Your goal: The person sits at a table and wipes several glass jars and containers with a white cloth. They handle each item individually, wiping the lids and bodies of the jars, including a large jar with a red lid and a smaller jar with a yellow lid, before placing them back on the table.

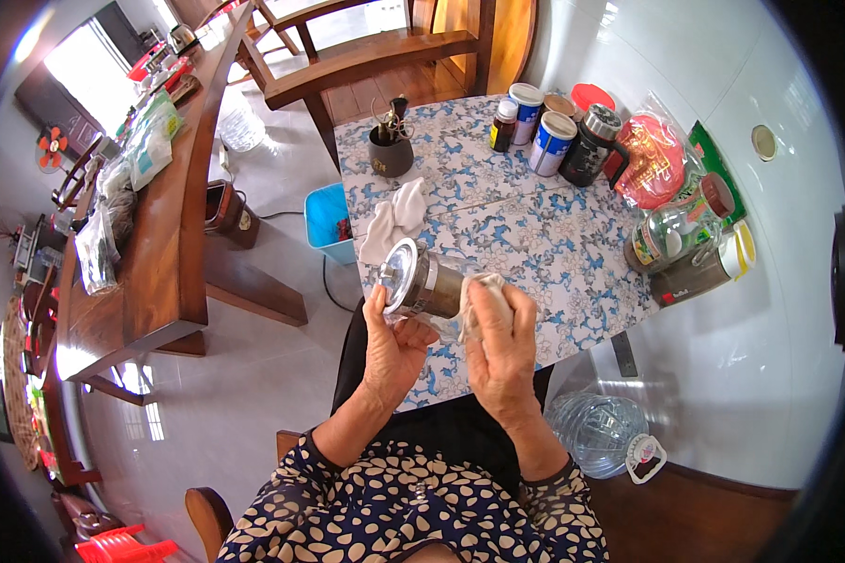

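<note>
My left hand grips a clear glass pot near its silvery knobbed lid, the thumb at the lid's edge. A metal band runs round the glass just below the lid. The pot lies tilted in the air over the table's near edge, its lid end to the left. Closed round a pale, bunched cloth, my right hand presses it to the pot's other end, which the fingers and cloth partly hide. Another whitish cloth lies crumpled on the table just beyond the lid.
On the flower-patterned table stand a dark plant pot, a small brown bottle, blue-and-white tins, a black flask and large jars. A blue bin stands left; a big water bottle lies right.
</note>
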Available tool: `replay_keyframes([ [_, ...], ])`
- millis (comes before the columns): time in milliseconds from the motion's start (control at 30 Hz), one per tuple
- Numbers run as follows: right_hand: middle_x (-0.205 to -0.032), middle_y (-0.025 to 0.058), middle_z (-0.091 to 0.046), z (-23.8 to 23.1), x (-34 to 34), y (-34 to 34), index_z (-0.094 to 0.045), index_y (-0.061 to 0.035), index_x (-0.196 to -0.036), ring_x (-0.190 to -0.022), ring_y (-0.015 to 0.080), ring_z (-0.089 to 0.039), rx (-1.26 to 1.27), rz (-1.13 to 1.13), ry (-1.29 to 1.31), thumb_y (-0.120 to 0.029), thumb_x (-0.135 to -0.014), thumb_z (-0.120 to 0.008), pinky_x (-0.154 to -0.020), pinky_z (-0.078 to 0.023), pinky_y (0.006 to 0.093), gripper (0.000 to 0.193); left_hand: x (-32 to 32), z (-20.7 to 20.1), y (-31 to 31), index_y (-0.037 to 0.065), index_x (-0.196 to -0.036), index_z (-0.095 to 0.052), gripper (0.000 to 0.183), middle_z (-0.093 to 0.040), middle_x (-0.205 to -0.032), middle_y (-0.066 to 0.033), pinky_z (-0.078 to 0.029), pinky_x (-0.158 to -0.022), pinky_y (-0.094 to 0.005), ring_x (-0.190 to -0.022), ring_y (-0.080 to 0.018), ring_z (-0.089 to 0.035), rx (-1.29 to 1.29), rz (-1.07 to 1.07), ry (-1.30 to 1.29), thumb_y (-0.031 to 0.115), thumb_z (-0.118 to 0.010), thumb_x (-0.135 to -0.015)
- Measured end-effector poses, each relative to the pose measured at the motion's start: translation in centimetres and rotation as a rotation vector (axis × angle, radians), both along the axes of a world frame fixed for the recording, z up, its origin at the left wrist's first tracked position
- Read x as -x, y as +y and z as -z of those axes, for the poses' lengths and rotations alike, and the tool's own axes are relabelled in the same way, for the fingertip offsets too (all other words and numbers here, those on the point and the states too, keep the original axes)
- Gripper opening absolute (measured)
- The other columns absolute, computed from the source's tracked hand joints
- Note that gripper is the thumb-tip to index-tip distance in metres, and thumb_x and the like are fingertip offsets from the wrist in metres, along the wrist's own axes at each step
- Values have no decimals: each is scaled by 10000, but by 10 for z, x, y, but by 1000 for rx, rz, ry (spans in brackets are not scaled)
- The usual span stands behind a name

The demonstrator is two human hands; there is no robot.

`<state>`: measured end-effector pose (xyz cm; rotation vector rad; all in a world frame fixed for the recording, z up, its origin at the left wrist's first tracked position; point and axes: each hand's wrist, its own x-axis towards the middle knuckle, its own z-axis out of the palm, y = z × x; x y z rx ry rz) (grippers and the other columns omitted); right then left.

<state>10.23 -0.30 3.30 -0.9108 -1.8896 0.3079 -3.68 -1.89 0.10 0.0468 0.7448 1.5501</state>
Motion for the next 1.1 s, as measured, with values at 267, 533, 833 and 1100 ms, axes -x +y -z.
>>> replay_keyframes([
  [267, -1059, 148, -514, 12, 11, -12, -606, -55, -1156, -856, 282, -545, -197, -60, -190, 6, -688, -688, -686, -501, 346, 478, 4, 30, -3, 92, -1010, -615, 509, -656, -880, -43, -517, -791, -316, -815, -163, -621, 40, -22, -44, 568, -505, -866],
  [533, -1029, 156, -536, -18, -1, 15, -576, -25, -1149, -886, 310, -547, 30, -118, -59, -1, -752, -619, -727, -484, 357, 400, 8, 21, -10, 120, -881, -580, 413, -391, -557, 60, -323, -542, -262, -513, -81, -322, -33, 167, 46, 527, -516, -868],
  [833, -965, 108, -576, -22, -28, 53, -632, -13, -1075, -895, 217, -570, 581, -585, 68, 18, -740, -494, -818, -455, 310, 363, 16, 34, -20, -27, -1071, -588, 535, -658, -932, -73, -532, -703, -270, -802, -129, -641, -207, 205, 225, 438, -640, -812],
  [1100, -973, 101, -649, 19, -40, 68, -637, 77, -1038, -903, 159, -582, 1176, -809, 333, -81, -732, -518, -851, -448, 274, 364, 15, 30, -21, -77, -1015, -618, 593, -663, -833, -91, -524, -652, -226, -699, -127, -635, -199, 380, 251, 449, -685, -749],
])
